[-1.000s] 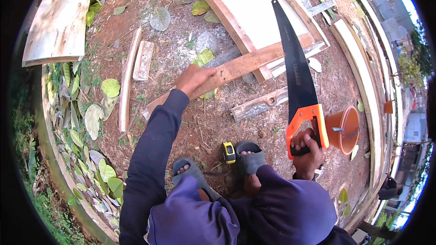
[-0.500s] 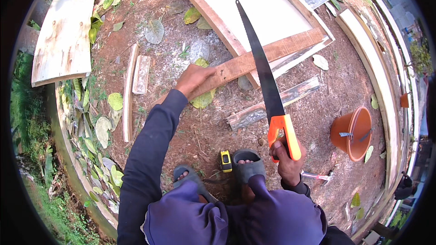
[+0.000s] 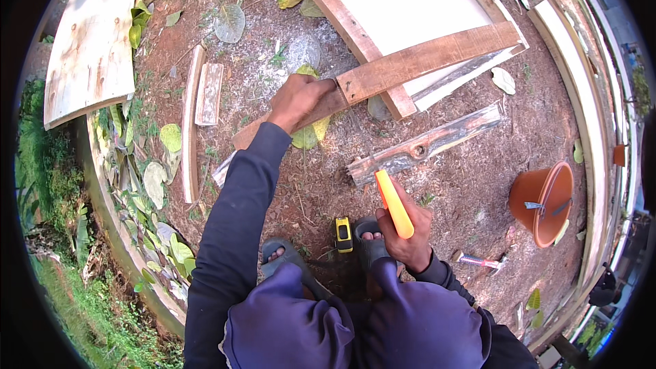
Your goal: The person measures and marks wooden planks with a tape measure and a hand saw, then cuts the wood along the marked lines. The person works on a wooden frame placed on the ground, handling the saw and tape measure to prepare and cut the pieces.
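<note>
My left hand (image 3: 301, 101) is closed over a reddish-brown wooden plank (image 3: 430, 61), left of its middle. The plank slants up to the right, its far end lying across the corner of a wooden frame (image 3: 383, 85) with a white panel. In my right hand (image 3: 408, 229) is the orange and yellow handle of a hand saw (image 3: 395, 203), held below and right of the plank. The saw's blade is turned edge-on and hardly shows. A thin dark line crosses the plank just right of my left hand; I cannot tell whether it is a cut or the blade.
A yellow tape measure (image 3: 343, 234) lies by my sandals. Right of them are a hammer (image 3: 478, 260) and a terracotta-coloured pot (image 3: 529, 195). A weathered wood offcut (image 3: 427, 143) lies below the plank. Two short wood strips (image 3: 210, 96) and a wide board (image 3: 92, 41) are at left.
The saw has swung from pointing up with its blade flat to view to an edge-on position. My right hand has moved left and slightly up; my left hand stays on the plank.
</note>
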Available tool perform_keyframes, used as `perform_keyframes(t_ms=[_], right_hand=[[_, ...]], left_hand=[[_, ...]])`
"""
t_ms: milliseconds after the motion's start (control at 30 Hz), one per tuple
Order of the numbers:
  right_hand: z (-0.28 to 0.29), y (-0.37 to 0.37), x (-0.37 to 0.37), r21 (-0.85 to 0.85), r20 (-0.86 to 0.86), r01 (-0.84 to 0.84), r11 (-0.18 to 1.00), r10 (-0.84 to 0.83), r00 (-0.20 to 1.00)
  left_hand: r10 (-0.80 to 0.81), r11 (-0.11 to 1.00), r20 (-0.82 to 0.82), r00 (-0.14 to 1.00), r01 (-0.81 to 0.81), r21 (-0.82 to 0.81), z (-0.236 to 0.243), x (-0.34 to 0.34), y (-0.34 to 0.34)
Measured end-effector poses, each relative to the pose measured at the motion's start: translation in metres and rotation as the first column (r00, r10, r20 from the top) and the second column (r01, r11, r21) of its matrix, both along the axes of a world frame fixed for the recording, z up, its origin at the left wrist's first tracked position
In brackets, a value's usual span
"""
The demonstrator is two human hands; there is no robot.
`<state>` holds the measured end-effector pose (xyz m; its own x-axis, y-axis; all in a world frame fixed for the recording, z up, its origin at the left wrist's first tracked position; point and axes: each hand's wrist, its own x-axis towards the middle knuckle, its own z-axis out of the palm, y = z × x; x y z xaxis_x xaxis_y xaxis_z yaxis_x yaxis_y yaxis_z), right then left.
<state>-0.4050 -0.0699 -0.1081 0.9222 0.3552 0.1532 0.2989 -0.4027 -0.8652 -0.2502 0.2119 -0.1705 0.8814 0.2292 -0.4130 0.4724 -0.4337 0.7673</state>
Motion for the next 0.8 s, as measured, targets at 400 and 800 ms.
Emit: perform_keyframes(t_ms=[400, 800], right_hand=[[-0.009, 0.010, -0.016, 0.056, -0.095, 0.047, 0.997, -0.041, 0.995], [-0.012, 0.019, -0.002, 0.027, 0.027, 0.053, 0.998, -0.054, 0.998]], left_hand=[[-0.021, 0.992, -0.019, 1.000, 0.023, 0.125, 0.006, -0.002, -0.004], [-0.042, 0.992, -0.004, 0.999, 0.043, 0.122, 0.008, -0.004, -0.005]])
